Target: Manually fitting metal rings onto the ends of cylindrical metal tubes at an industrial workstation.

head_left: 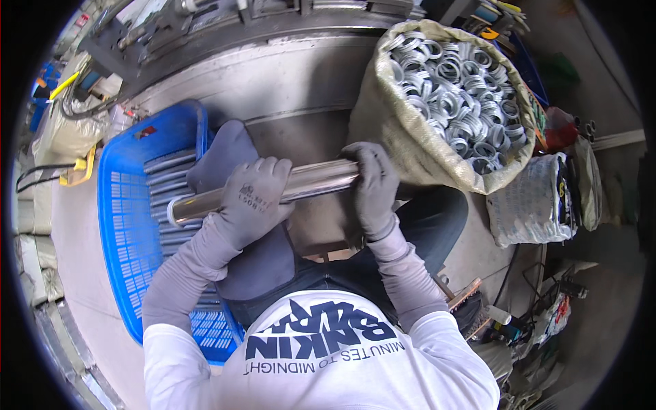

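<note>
A shiny metal tube [316,179] lies across in front of me, its right end slightly higher in the picture. My left hand [256,199], in a grey glove, is wrapped over its left half. At the right end, my right hand [374,186], also gloved, is closed around the tube and hides that end. A whitish ring [171,212] sits at the tube's left end. Below the tube, a dark grey pad [256,263] covers my left thigh. Under the tube's left end stands a blue plastic basket [121,239] holding several grey metal tubes [167,179].
A large woven sack [379,130] full of pale grey rings [454,96] stands at the far right. Beside it are a wrapped bundle [529,205] and, nearer, a wooden-backed brush [465,292]. Dark metal machinery [225,34] runs along the far side. A yellow-handled tool [82,169] lies left.
</note>
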The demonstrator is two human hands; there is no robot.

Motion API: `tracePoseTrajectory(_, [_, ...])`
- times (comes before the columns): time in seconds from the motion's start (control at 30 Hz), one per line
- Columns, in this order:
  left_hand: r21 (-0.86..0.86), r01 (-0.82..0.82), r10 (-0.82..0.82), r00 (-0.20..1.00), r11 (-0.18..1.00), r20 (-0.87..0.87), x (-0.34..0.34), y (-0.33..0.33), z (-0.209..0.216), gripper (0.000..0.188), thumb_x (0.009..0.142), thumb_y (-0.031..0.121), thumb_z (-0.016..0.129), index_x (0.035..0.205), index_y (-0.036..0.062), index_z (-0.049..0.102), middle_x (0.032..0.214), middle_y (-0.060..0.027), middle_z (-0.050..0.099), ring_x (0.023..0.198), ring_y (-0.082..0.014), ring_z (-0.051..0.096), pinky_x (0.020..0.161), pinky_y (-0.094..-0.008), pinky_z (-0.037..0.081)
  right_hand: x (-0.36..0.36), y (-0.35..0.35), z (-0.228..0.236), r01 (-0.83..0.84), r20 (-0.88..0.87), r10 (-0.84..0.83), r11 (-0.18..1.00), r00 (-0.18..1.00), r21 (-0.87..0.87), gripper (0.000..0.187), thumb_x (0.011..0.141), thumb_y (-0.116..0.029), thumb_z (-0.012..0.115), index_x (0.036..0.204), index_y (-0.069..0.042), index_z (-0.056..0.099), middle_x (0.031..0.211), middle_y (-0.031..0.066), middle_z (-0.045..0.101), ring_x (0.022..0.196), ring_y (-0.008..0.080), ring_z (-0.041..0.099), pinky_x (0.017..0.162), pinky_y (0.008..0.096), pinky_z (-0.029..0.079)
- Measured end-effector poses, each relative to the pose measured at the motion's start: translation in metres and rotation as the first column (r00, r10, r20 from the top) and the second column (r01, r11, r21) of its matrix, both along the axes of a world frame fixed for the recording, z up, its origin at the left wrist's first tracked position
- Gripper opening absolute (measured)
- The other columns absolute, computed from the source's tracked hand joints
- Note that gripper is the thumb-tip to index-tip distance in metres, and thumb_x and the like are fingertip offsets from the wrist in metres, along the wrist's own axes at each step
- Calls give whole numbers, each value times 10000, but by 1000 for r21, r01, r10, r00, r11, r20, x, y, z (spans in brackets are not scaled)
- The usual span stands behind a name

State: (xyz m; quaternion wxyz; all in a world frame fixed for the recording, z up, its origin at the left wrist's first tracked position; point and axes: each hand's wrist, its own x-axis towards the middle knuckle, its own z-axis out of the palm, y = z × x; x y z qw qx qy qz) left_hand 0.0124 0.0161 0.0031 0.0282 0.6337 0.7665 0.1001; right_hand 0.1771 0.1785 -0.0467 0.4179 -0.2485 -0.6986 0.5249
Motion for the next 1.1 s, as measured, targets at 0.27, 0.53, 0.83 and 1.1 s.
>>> tracePoseTrajectory(0.27, [91, -4, 0, 999, 996, 53, -7, -21, 18, 660, 736, 251, 813, 1314, 26, 588, 1127, -194, 661, 1069, -390, 645, 941, -495, 499, 11, 17, 20, -34, 23, 31, 994, 999, 106, 203, 1069, -111, 613, 1198, 32, 676, 1126, 150, 692, 1042, 233, 678, 927, 355, 538])
tracePoseTrajectory(0.53, [106, -92, 83, 993, 990, 83, -16, -46, -6, 648, 721, 245, 803, 1303, 43, 600, 1115, -195, 661, 1057, -402, 644, 934, -508, 496, 54, 204, 58, -64, 519, -545, 646, 659, 760, 628, 866, -203, 805, 1451, -127, 591, 1446, 218, 605, 1259, 439, 625, 1081, 487, 520])
tracePoseTrajectory(0.83, [123, -57, 49, 997, 991, 66, -24, -51, 6, 640, 756, 261, 806, 1317, 30, 602, 1104, -199, 664, 1041, -406, 652, 934, -501, 509, 62, 179, 70, 100, 366, -467, 714, 805, 693, 604, 869, -145, 796, 1456, -131, 659, 1262, 182, 718, 1105, 341, 708, 995, 422, 560])
tracePoseTrajectory(1.1, [169, -45, 43, 999, 985, 15, -46, -15, 33, 649, 764, 227, 813, 1338, 26, 589, 1159, -198, 659, 1059, -394, 655, 937, -490, 513, 63, 69, 32, -281, -158, 234, 855, 959, -437, 525, 997, -266, 750, 1411, 36, 637, 1196, 95, 735, 1086, 182, 706, 973, 336, 569])
